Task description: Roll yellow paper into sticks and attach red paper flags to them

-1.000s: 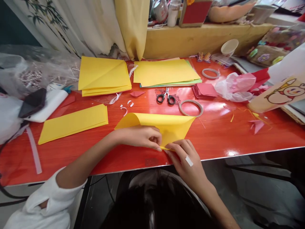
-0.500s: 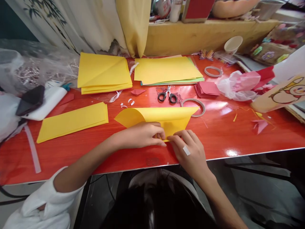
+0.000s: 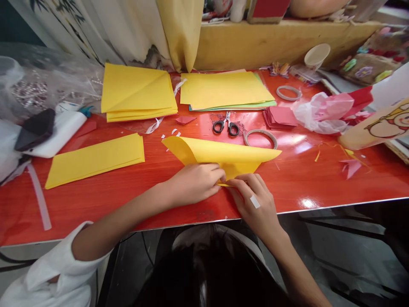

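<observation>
A yellow sheet of paper (image 3: 223, 152) curls up in front of me, its far side rolled over and its near edge low by the table front. My left hand (image 3: 203, 181) has its fingers closed on that near edge. Right beside it, my right hand (image 3: 254, 198) pinches the same edge between thumb and fingers; a small white patch sits on the back of this hand. The fingertips nearly meet, and they partly hide the edge. Just beyond the sheet lie black-handled scissors (image 3: 226, 125) and a roll of tape (image 3: 261, 139).
Yellow paper stacks lie at the back left (image 3: 139, 91) and back centre (image 3: 225, 89), with folded yellow paper (image 3: 96, 160) at left. Red paper pieces (image 3: 279, 117), another tape ring (image 3: 289, 93) and a paper cup (image 3: 317, 56) are on the right. A phone (image 3: 36, 129) rests far left.
The yellow sheet has turned slightly, its right corner swinging lower and farther right. My left fingers have closed in more on the near edge; both hands stay nearly in place.
</observation>
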Demonstrator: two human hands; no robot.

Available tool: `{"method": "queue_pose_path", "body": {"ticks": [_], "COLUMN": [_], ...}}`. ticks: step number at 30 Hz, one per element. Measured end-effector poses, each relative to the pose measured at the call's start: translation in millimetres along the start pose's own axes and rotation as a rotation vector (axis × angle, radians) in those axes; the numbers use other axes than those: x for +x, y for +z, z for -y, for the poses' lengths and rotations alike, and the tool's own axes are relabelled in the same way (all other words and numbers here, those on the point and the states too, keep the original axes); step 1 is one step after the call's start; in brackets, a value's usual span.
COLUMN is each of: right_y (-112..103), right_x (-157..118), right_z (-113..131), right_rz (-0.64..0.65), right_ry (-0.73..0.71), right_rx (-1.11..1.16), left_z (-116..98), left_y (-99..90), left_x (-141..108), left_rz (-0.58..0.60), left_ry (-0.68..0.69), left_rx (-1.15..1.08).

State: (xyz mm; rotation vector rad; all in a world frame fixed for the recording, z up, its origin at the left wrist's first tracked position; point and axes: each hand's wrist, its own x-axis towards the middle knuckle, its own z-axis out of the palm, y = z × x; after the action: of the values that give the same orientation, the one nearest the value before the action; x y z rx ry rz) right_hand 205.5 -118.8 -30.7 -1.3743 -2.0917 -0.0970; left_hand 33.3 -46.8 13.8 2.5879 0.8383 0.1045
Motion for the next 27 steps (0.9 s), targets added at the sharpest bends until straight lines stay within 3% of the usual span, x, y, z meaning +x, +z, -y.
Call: {"method": "queue_pose_path", "body": {"ticks": [8, 27], "right_y": [-2, 1], "right_x": [3, 2], "right_z": [1, -2], "right_rz": [0.002, -0.006], "right_ry": [-0.017, -0.001], "right_rx": [-0.007, -0.065], "left_z": [-3, -2], "left_y": [3.9, 12.2], "left_x": [-1, 0], "left_rz": [-0.087, -0.175], "left_ry": [0.003, 0.056], "left_rx": [0.164, 0.233]}}
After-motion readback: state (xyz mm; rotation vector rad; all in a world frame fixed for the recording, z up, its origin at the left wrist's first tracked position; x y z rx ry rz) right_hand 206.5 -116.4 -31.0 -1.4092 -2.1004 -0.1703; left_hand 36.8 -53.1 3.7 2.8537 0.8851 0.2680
